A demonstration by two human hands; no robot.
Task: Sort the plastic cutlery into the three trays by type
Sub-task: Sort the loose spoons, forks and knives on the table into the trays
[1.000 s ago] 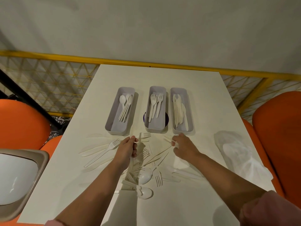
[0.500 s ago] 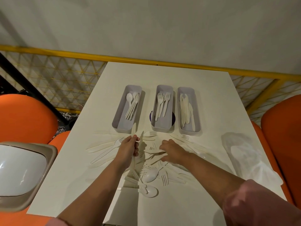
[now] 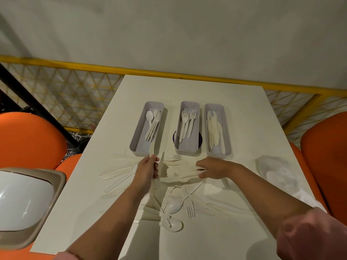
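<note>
My left hand is closed around a thin, flat white plastic knife, its blade rising out of my fist toward the spoon tray, long axis running straight away from me, tip over that tray's near wall. My right hand, beside it, pinches the end of another pale knife lying crosswise, pointing toward my left wrist; half a second ago these fingers were only pressing into the heap. Below both grips sprawls the loose pile of glossy forks and round-bowled spoons. Beyond my knuckles stand the fork tray and knife tray, smooth grey oblongs on the matte white table.
</note>
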